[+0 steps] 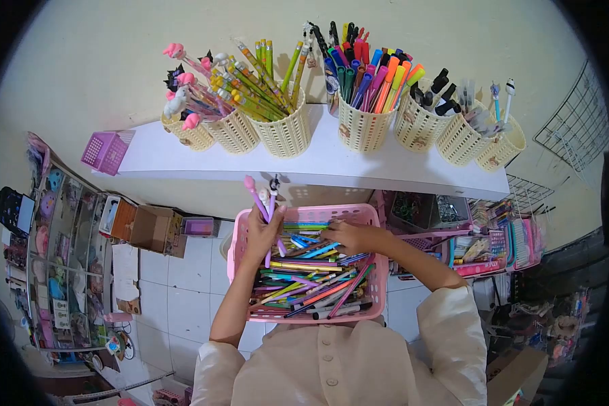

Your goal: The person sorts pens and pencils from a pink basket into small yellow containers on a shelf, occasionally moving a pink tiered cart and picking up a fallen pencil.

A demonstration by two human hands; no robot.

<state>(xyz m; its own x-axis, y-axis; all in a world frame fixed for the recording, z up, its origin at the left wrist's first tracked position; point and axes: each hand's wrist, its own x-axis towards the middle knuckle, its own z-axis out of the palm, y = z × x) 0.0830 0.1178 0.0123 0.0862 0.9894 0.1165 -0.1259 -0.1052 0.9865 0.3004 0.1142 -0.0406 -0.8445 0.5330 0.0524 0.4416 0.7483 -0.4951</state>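
Observation:
My left hand [264, 233] is closed around a small bunch of purple novelty pens [272, 206], held upright over the left side of a pink plastic basket [380, 284]. One pen has a pink topper, another a black-and-white one. Inside the basket lies a loose heap of pens, pencils and markers [311, 277] in many colours. Reaching in from the right, my right hand [350, 238] has its fingers curled down among blue pens [318, 252] near the basket's far side; I cannot tell what is between its fingertips.
On the white shelf [325, 169] ahead stand several cream woven cups; one cup [364, 128] holds coloured markers, another [282, 132] pencils. A purple basket [106, 152] sits at the shelf's left end. Cardboard boxes [154, 229] are at left, stationery trays [480, 247] at right.

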